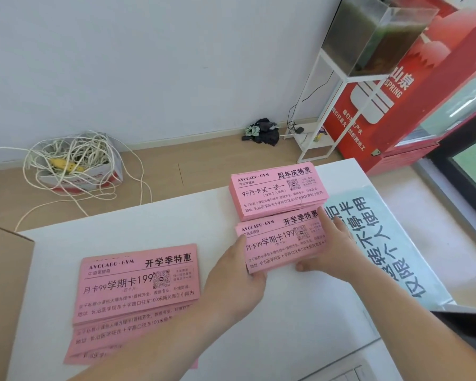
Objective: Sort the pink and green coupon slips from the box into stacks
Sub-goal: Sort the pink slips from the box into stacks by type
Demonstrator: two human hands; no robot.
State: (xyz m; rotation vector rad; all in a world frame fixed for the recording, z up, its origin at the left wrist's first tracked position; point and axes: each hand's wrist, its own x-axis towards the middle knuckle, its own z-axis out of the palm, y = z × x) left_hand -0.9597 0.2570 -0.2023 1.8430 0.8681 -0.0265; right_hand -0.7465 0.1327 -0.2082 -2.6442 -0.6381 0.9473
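Three groups of pink coupon slips lie on the white table (176, 215). A thick stack of pink slips (278, 191) sits at the far right. Just in front of it, a second pink stack (278, 244) is held between both hands: my left hand (235, 273) grips its left and near edge, my right hand (330, 246) grips its right side. A loose, fanned pile of pink slips (138, 287) lies at the near left. I see no green slips. A cardboard box corner (3, 270) shows at the left edge.
A pale blue printed sheet (390, 237) lies on the table's right side. On the floor beyond are a box of tangled white cord (72, 160), a dark cloth heap (264, 132), a white frame stand (322, 119) and a red vending cabinet (412, 100).
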